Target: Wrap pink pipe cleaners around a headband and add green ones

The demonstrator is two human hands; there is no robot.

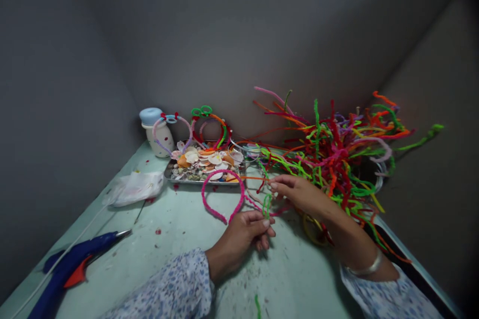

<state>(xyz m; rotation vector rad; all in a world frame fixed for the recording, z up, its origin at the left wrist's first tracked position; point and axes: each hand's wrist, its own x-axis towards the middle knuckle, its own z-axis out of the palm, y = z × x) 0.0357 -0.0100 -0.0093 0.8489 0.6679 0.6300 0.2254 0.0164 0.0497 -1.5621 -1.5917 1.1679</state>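
Observation:
My left hand (243, 235) is closed in a pinch on a looped green pipe cleaner (266, 204) that stands up from its fingertips. Just behind it, my right hand (295, 190) pinches the end of an orange pipe cleaner (252, 178), which stretches leftward toward the tray. A pink wrapped headband (204, 198) lies beyond my left hand, in front of the tray. Pink pipe cleaner strands (280, 211) lie between the two hands.
A metal tray (170, 177) holds shells, with decorated headbands (224, 124) behind. A jar (161, 138) and plastic bag (138, 187) stand left. A blue glue gun (80, 259) lies front left. Tangled pipe cleaners (337, 154) fill the right. A green scrap (258, 305) lies near the front.

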